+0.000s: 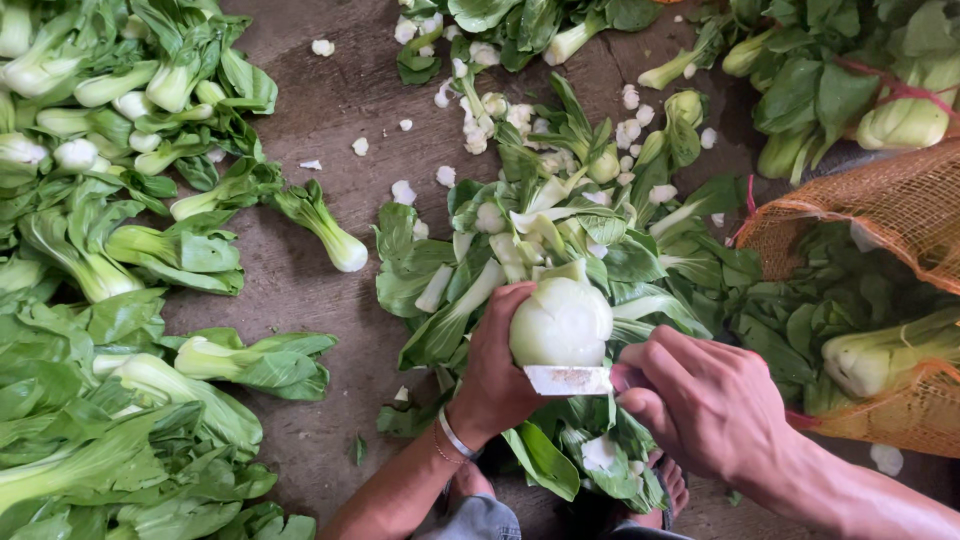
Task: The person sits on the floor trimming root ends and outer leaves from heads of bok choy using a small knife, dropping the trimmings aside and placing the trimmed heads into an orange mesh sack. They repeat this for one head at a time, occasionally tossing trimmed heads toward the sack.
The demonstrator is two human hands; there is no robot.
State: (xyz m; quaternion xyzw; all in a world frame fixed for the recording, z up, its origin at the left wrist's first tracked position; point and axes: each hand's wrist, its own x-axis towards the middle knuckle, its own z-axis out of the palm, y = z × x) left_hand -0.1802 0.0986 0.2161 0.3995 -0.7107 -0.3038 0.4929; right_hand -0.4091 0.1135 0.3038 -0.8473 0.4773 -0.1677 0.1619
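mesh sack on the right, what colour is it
Orange, the mesh sack shows best in the head view.

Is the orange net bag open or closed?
Open. The orange net bag gapes at its mouth, and green bok choy shows inside and spills out toward the floor.

Left hand (492, 362) curled in a grip, thumb up; right hand (708, 400) fisted beside it.

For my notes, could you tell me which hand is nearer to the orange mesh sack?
The right hand is nearer, just left of the orange mesh sack; the left hand is farther left, holding the bok choy.
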